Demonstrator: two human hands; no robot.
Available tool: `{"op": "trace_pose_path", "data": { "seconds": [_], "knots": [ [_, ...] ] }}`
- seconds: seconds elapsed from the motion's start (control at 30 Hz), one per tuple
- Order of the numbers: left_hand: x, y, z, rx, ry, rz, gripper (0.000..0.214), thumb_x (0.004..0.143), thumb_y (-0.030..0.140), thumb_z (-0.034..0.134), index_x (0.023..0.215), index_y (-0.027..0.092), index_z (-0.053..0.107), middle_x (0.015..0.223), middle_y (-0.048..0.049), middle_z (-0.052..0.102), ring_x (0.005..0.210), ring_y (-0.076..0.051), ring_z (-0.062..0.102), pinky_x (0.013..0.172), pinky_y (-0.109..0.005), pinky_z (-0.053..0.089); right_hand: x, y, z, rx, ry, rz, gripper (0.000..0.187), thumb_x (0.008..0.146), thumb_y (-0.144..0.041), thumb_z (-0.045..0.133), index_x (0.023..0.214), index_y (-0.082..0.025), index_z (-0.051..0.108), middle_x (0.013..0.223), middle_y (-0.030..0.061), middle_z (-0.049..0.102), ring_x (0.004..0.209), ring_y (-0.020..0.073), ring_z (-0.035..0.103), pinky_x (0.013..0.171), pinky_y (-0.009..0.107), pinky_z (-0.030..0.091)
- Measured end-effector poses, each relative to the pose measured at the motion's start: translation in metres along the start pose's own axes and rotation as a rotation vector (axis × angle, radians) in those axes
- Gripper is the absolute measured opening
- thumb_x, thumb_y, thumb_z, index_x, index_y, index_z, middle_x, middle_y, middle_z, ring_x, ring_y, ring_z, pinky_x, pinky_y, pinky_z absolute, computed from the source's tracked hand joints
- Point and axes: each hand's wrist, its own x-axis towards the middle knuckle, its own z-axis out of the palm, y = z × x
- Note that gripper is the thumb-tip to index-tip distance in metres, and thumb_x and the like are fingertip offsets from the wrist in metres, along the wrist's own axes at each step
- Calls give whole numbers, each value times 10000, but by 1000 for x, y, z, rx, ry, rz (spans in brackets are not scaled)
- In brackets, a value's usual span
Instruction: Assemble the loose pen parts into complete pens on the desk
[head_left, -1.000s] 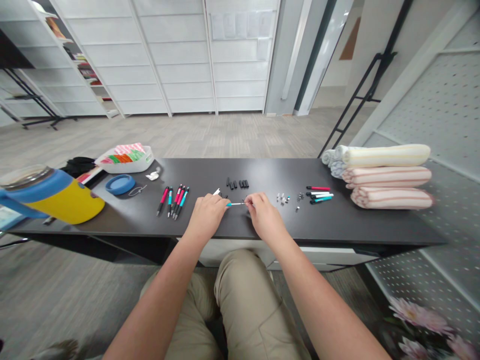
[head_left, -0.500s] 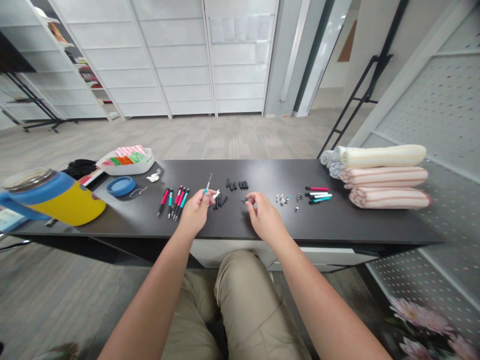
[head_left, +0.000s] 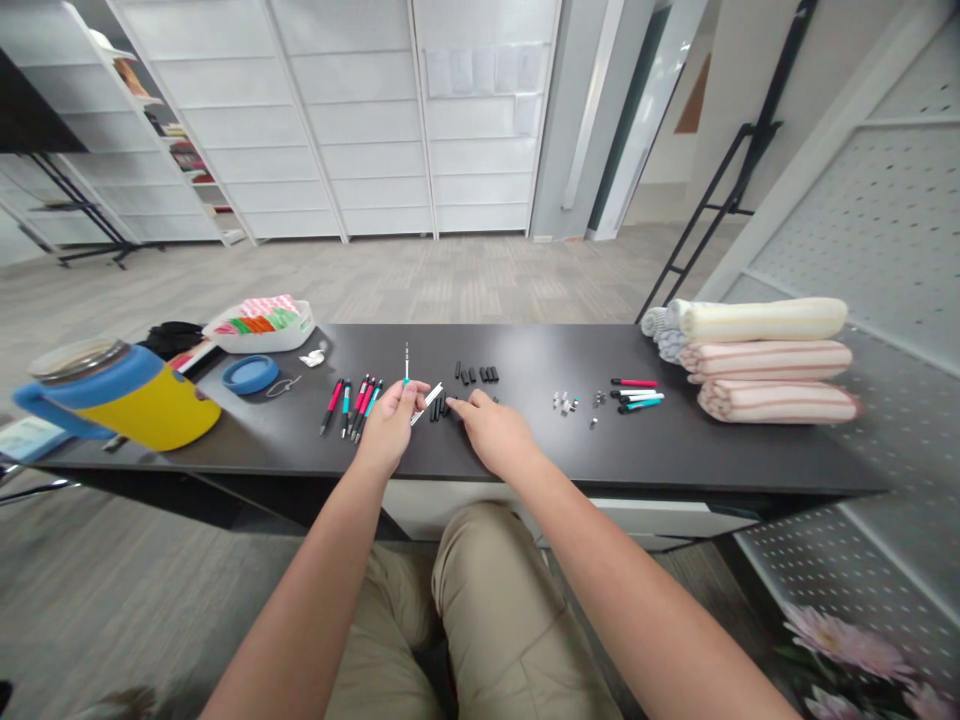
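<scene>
My left hand (head_left: 388, 425) is closed in a pinch on a slim pen barrel part (head_left: 406, 365), teal at the fingers and pale towards its upright tip. White sticks (head_left: 429, 402) slant beside its fingers; whether they are held or lie on the table I cannot tell. My right hand (head_left: 491, 430) stretches its index finger leftward to a group of black tubes (head_left: 436, 409); its other fingers are partly hidden. Short black grips (head_left: 480, 374) lie in a row just beyond. Assembled red and teal pens (head_left: 360, 405) lie left of my left hand.
Small metal and clear pen parts (head_left: 565, 403) and red, white and teal barrels (head_left: 636, 395) lie at the right, before rolled towels (head_left: 772, 360). To the left are a yellow and blue jug (head_left: 150, 400), a blue lid (head_left: 250, 374) and a white basket (head_left: 259, 340). The dark table's (head_left: 637, 455) front edge is near my knees.
My right hand has moved left, from a pinch near a small dark piece to the black tubes beside my left hand. The pen part in my left hand now stands more upright.
</scene>
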Motion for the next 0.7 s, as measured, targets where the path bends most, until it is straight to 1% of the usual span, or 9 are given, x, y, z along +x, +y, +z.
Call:
{"op": "trace_pose_path", "data": {
  "seconds": [0.07, 0.17, 0.33, 0.43, 0.5, 0.57, 0.63, 0.7],
  "knots": [
    [0, 0, 0, 20, -2, 2, 408, 1023, 564, 517, 1038, 204, 709, 822, -10, 603, 802, -165, 562, 798, -267, 446, 4, -1, 2, -7, -3, -11, 490, 1093, -272, 358, 1547, -363, 515, 1294, 90, 621, 924, 205, 703, 849, 325, 537],
    [-1, 2, 0, 56, -7, 4, 398, 1028, 550, 511, 1029, 202, 703, 817, -8, 604, 814, -166, 568, 815, -265, 448, 5, 0, 4, 5, 22, -45, 448, 1098, -294, 371, 1484, -358, 589, 1250, 69, 640, 894, 200, 693, 805, 311, 531],
    [-2, 4, -1, 126, -24, 32, 406, 1039, 545, 476, 1030, 205, 698, 825, -11, 614, 826, -174, 577, 817, -271, 447, 2, 3, 6, 78, 77, -100, 382, 1072, -259, 455, 1376, -351, 668, 1205, 59, 655, 857, 177, 668, 746, 279, 503],
    [-2, 4, -2, 171, -38, 39, 414, 1042, 546, 459, 1029, 208, 698, 831, -14, 625, 826, -177, 587, 813, -274, 455, 2, 3, 5, 62, 94, -125, 335, 1059, -256, 495, 1299, -366, 701, 1175, 41, 661, 795, 171, 644, 698, 273, 476],
    [-1, 4, -3, 203, -44, 38, 421, 1040, 551, 451, 1022, 210, 698, 832, -17, 637, 816, -180, 598, 801, -277, 464, 1, 3, 2, 22, 73, -185, 276, 1054, -279, 526, 1229, -360, 722, 1163, 31, 664, 775, 170, 633, 684, 271, 463],
    [-1, 5, -3, 251, -49, 41, 422, 1041, 550, 444, 1017, 213, 698, 833, -17, 651, 811, -183, 609, 788, -278, 469, -2, 1, -2, -5, 53, -275, 233, 1046, -274, 549, 1186, -336, 725, 1159, 35, 665, 786, 173, 634, 692, 273, 463],
    [-2, 5, -4, 310, -54, 48, 421, 1046, 545, 437, 1018, 216, 699, 832, -15, 664, 807, -183, 620, 779, -281, 470, -6, 0, -4, -10, 53, -357, 208, 1041, -252, 559, 1169, -301, 715, 1147, 53, 663, 830, 182, 645, 714, 276, 472],
    [-2, 6, -4, 364, -70, 57, 415, 1052, 537, 433, 1031, 220, 701, 838, -13, 675, 799, -183, 628, 769, -284, 466, -10, 1, -5, -4, 60, -402, 178, 1046, -242, 554, 1142, -260, 703, 1114, 70, 656, 874, 191, 652, 733, 278, 481]
  ]
}}
